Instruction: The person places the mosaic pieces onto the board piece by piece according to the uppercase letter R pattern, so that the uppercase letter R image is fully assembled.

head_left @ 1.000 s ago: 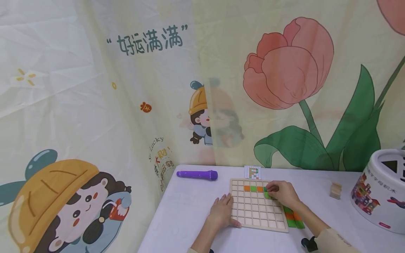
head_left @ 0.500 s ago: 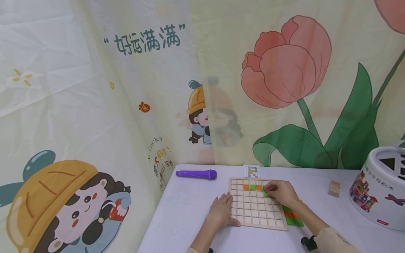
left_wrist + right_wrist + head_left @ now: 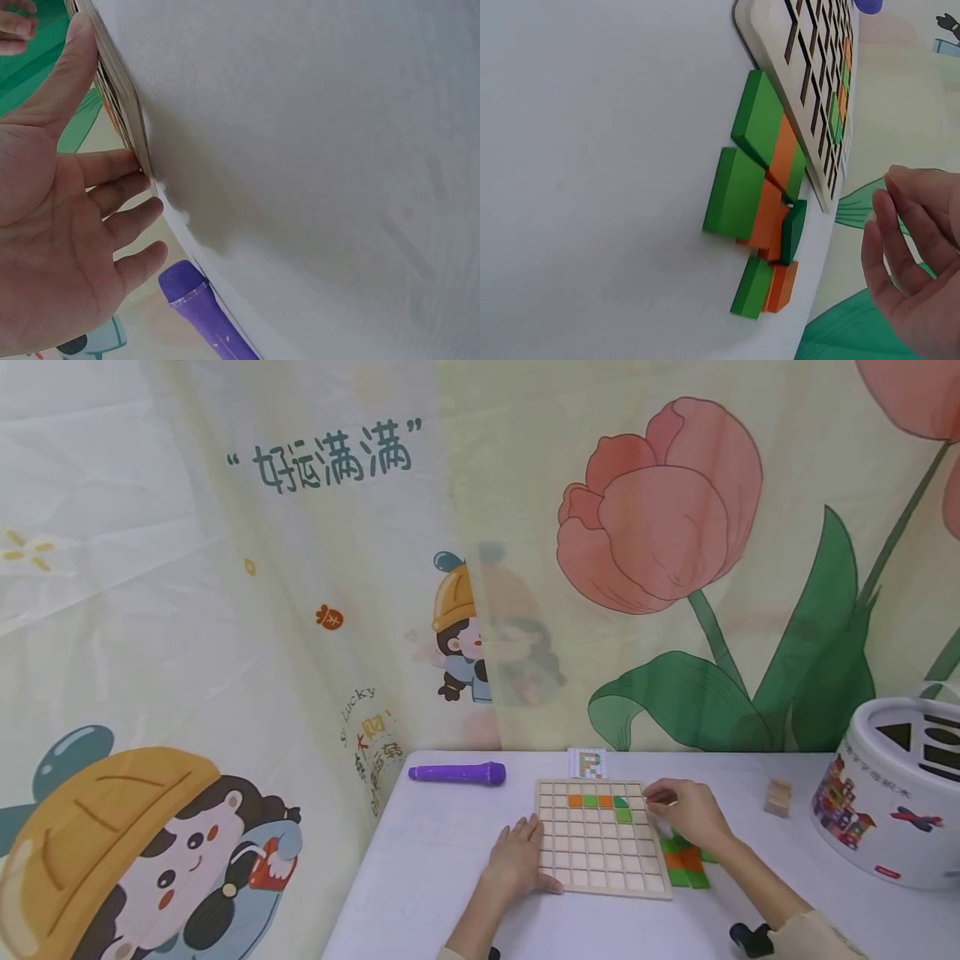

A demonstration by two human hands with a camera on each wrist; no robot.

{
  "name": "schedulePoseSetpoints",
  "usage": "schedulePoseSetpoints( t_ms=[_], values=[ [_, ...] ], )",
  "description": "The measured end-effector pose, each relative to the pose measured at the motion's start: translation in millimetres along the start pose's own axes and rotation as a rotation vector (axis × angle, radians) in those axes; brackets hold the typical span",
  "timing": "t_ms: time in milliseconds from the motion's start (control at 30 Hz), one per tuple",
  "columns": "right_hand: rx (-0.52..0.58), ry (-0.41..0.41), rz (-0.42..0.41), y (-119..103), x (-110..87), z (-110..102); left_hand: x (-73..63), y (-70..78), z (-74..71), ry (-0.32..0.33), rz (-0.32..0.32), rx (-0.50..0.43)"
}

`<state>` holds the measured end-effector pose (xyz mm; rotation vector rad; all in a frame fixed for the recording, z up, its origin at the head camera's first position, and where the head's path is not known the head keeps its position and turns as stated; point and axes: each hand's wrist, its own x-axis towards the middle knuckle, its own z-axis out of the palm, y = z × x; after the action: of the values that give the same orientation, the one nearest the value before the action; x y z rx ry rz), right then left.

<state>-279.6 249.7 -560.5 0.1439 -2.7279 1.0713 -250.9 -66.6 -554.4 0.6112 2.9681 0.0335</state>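
Observation:
A wooden grid board [image 3: 592, 862] lies on the white table. Along its second row from the back sit orange and green square tiles [image 3: 590, 801], ending in a dark green piece [image 3: 620, 802] with a curved edge. One green tile [image 3: 623, 817] lies just in front of that piece. My left hand [image 3: 516, 860] rests at the board's left side, fingers extended and touching its edge. Over the board's back right corner, my right hand [image 3: 692, 814] hovers with thumb and fingertips close together; nothing shows between them. Loose green and orange tiles [image 3: 735, 191] lie beside the board's right edge.
A small pattern card [image 3: 588, 763] lies behind the board. To the left is a purple microphone [image 3: 457, 773]. A small stack of wooden blocks [image 3: 777, 797] and a white printed bucket [image 3: 877, 810] stand at the right. Printed curtains [image 3: 525, 460] hang behind the table.
My right hand has moved off the dark green piece to the right, leaving that piece and the green tile in view on the board. The left hand stays at the board's edge.

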Motion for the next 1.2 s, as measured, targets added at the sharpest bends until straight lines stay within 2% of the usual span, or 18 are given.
schedulePoseSetpoints(
  t_ms=[400, 733, 1200],
  values=[
    [-0.021, -0.002, 0.016, 17.9, -20.4, -15.2, 0.9, -2.2, 1.8, 0.0, 0.0, -0.022],
    [-0.069, -0.062, 0.085, 34.5, -29.1, -25.2, 0.0, -1.8, 2.7, 0.004, 0.0, -0.015],
    [-0.041, -0.145, 0.08, 39.2, -33.7, -25.0, -0.4, -2.4, 2.1, 0.0, 0.001, -0.026]
  ],
)
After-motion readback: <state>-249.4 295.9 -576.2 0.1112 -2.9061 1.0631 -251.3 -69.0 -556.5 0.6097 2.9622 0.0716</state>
